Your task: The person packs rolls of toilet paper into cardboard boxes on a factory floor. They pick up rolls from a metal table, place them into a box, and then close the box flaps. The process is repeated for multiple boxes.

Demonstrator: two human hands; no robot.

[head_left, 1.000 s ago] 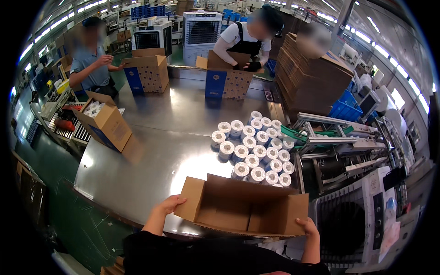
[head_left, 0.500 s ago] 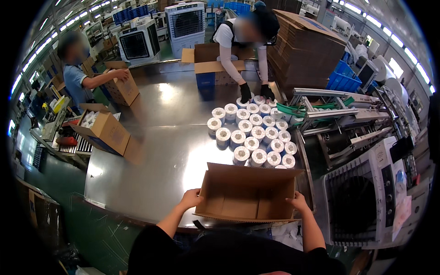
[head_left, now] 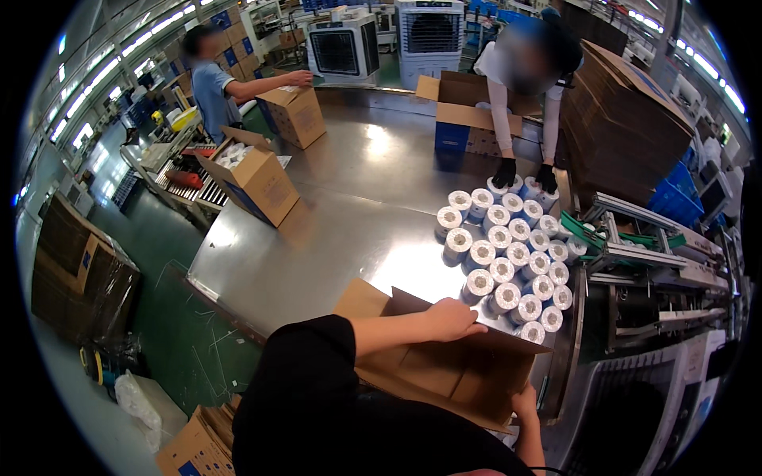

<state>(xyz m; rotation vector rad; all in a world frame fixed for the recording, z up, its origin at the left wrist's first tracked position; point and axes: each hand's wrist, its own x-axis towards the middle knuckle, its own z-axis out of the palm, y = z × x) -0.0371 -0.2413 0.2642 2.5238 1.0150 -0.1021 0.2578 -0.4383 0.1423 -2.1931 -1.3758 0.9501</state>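
An open brown cardboard box [head_left: 432, 371] sits at the table's near edge, its inside bare. My left hand [head_left: 454, 320] reaches across it, its fingers closed on the box's raised far flap. At the near right corner, my right hand [head_left: 524, 403] grips the side of the box. Just beyond the far flap stand several wrapped paper rolls [head_left: 502, 270], upright in a close cluster with white tops and blue-and-white sides. A co-worker's black-gloved hands [head_left: 505, 172] touch the rolls at the far side.
The metal table [head_left: 349, 230] carries a filled open carton [head_left: 274, 190] and another carton [head_left: 300, 119] at its left, beside a second person. An open carton [head_left: 482, 131] stands at the back. A conveyor [head_left: 635, 238] and stacked flat cardboard [head_left: 627, 127] border the right.
My left hand has left the box's left side and crossed to the far flap. The right hand still holds the right side. The box now sits angled in a view that has turned left.
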